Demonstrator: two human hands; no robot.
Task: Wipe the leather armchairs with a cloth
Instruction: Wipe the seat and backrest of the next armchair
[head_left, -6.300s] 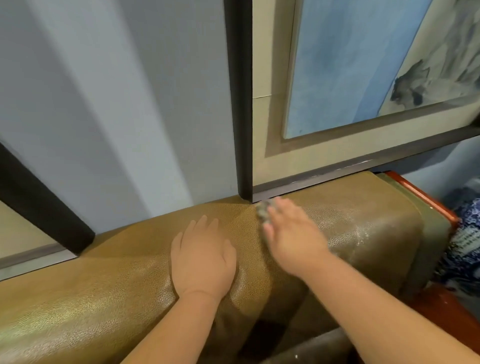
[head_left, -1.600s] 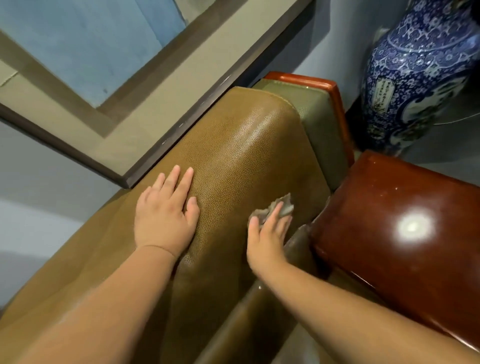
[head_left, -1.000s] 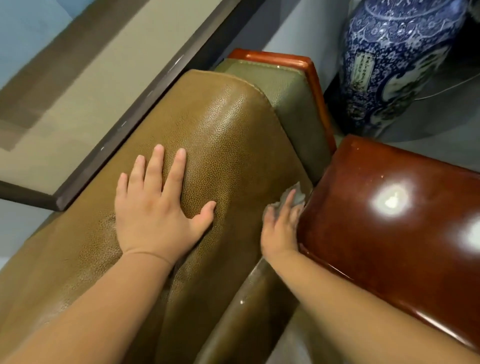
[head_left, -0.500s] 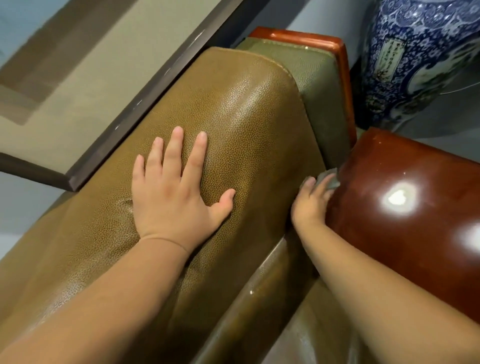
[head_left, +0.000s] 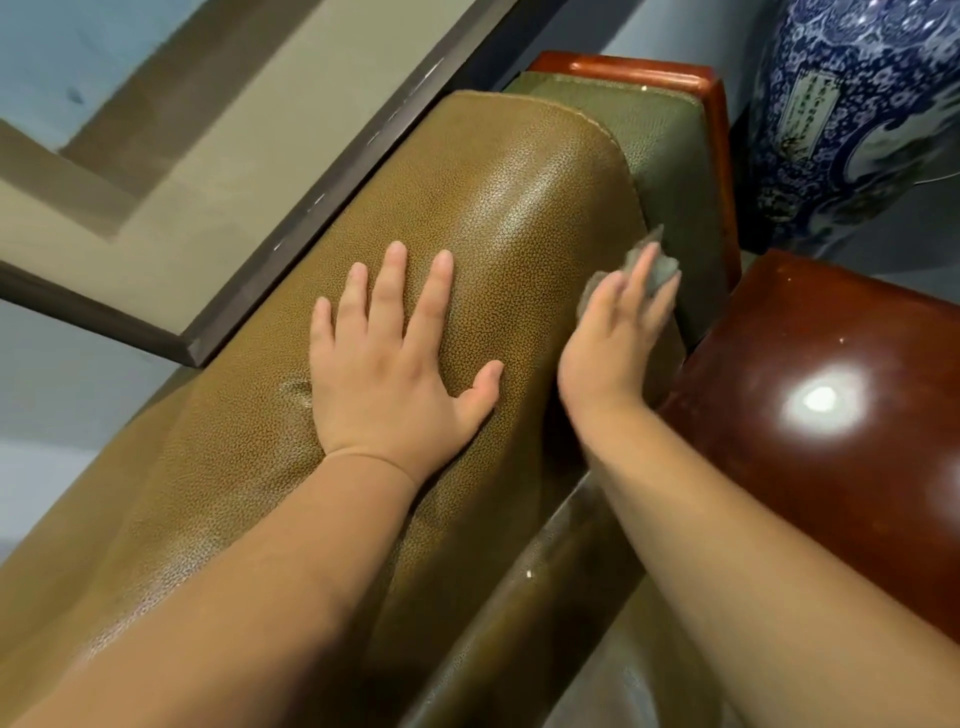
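The only writing stands on the large blue-and-white porcelain vase (head_left: 852, 114) at the right: a pale upright panel with columns of small dark characters, too small and blurred to read. Nothing else carries text.

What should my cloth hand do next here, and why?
Probably sweep the grey cloth up over the backrest's rounded corner. The right hand presses it flat at the side edge, while the left hand braces on top.
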